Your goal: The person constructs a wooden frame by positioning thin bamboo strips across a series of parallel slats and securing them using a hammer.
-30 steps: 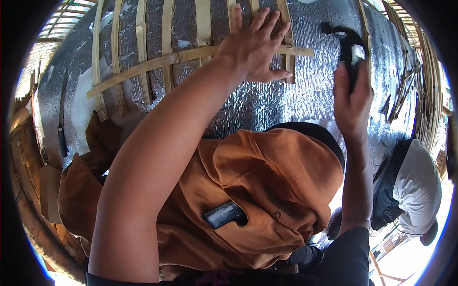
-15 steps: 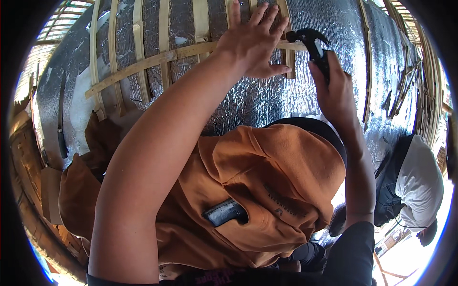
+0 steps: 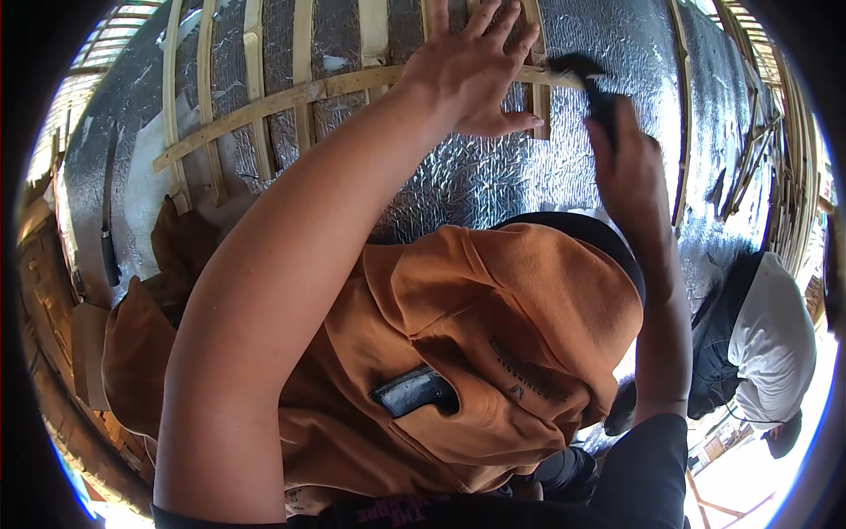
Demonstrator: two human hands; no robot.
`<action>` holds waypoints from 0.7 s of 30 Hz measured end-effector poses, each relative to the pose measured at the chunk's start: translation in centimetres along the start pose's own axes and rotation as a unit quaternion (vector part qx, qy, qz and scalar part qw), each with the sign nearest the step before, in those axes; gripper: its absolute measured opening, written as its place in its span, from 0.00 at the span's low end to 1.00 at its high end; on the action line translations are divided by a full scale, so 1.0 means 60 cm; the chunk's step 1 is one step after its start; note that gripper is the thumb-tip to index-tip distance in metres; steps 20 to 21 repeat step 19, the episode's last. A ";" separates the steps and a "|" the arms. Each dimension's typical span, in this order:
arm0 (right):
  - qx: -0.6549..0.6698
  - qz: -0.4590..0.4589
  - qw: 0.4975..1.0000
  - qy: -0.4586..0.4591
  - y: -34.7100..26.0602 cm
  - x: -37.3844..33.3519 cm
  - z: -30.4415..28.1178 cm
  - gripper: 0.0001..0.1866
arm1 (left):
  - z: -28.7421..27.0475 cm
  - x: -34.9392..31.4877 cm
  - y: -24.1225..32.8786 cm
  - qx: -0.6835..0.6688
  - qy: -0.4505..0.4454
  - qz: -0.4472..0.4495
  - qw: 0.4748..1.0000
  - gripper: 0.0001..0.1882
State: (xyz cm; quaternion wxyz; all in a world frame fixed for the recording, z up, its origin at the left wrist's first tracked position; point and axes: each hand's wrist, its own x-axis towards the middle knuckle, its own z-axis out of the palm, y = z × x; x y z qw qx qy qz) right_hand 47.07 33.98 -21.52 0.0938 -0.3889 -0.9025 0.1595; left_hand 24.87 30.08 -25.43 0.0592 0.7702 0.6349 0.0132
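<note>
My left hand lies with fingers spread over a thin wooden cross strip and the upright wooden slats behind it. Its thumb points right, close to the lower end of a short slat. My right hand grips a claw hammer by its dark handle. The hammer's head is blurred and hangs just off the right end of the cross strip. I cannot make out a nail. Under the slats spreads a shiny silver foil sheet.
An orange-brown hooded garment bulks below my arms, a dark phone-like object in its pocket. A black-handled long tool lies far left. Another person in a white top bends at the right, near stacked thin sticks.
The hammer and my right hand have moved slightly right, away from the strip's end, and the hammer is now blurred. My left hand stays on the same spot.
</note>
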 end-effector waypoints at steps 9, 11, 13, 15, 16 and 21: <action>0.232 0.125 0.958 0.112 -0.009 -0.010 -0.002 0.12 | 0.002 0.001 0.002 0.040 -0.008 0.001 0.999 0.53; 0.201 0.114 0.966 0.116 0.008 -0.018 -0.002 0.11 | -0.003 0.003 0.000 0.044 -0.020 0.002 0.999 0.53; 0.163 0.104 0.974 0.121 0.019 -0.030 0.003 0.11 | -0.001 -0.001 -0.004 0.030 -0.035 0.000 0.999 0.53; 0.181 0.139 0.969 0.098 0.017 -0.035 -0.003 0.11 | 0.013 -0.006 -0.006 0.018 0.009 -0.001 1.000 0.54; 0.179 0.139 0.969 0.101 0.018 -0.037 -0.003 0.11 | 0.014 -0.001 -0.007 0.016 -0.004 0.009 1.000 0.55; 0.187 0.143 0.966 0.104 0.028 -0.044 -0.013 0.12 | 0.014 0.001 -0.014 -0.011 0.017 -0.016 1.000 0.56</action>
